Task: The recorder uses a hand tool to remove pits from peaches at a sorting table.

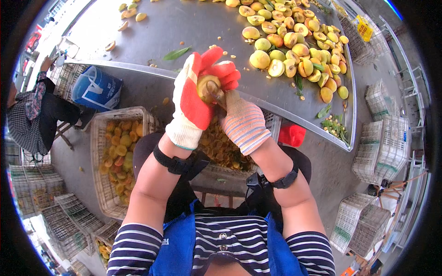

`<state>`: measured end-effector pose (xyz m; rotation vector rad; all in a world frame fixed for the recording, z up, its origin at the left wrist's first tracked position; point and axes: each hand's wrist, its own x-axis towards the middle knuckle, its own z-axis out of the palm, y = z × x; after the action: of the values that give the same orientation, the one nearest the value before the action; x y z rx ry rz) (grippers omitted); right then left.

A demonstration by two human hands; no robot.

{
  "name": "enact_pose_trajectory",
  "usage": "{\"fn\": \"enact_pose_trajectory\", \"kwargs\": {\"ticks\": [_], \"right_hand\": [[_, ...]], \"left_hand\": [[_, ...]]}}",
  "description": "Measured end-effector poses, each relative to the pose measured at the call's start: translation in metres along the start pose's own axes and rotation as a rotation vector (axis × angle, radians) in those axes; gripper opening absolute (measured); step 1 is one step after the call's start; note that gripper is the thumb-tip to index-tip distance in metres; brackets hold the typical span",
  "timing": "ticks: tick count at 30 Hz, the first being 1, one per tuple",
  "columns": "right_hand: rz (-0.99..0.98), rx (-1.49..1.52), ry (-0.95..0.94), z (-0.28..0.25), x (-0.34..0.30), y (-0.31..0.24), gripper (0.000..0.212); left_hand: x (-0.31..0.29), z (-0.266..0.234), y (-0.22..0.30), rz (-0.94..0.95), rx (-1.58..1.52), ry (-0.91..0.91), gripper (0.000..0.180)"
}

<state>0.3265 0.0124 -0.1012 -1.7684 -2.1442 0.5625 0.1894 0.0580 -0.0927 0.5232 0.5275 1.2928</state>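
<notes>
A metal table (207, 28) fills the upper part of the view, and on its right side lies a wide heap of yellow fruit (290, 40), many of them cut in half. A green leaf (176, 53) lies near the front edge. Below the table, on the left, stand a blue bucket (109, 87) and a plastic crate (96, 170) with more fruit inside; another person (28, 122) sits beyond them.

The left hand (191, 99), in a white and red glove, holds the held fruit (206, 87) in its palm, just before the table edge, with the fingers bent around it. The right hand (245, 122), in a striped glove, has its fingers together, apparently clamped on a small metal tool (219, 98) which touches the fruit; its handle is hidden.

In my judgement, the step in hand is to work the tool around the middle of the fruit, perhaps to loosen the stone. The next move calls for a steady left palm and a small, careful turn of the right wrist, because soft flesh could tear.
</notes>
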Motion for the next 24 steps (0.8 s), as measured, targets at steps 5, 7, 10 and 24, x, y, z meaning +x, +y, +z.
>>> {"fn": "enact_pose_trajectory", "kwargs": {"ticks": [5, 7, 10, 24], "right_hand": [[-0.070, -0.019, -0.053, 0.008, 0.002, 0.003, 0.038], [-0.069, 0.083, -0.032, 0.014, 0.001, 0.003, 0.040], [-0.059, 0.224, -0.004, 0.024, 0.000, 0.002, 0.043], [-0.031, 0.567, -0.009, 0.010, -0.003, -0.006, 0.039]], "left_hand": [[-0.002, -0.005, 0.005, -0.018, -0.007, -0.003, 0.058], [-0.003, -0.006, 0.008, -0.032, 0.022, -0.049, 0.057], [-0.001, -0.005, 0.012, -0.125, 0.078, -0.046, 0.057], [-0.002, 0.024, 0.014, 0.085, 0.488, 0.010, 0.058]]}}
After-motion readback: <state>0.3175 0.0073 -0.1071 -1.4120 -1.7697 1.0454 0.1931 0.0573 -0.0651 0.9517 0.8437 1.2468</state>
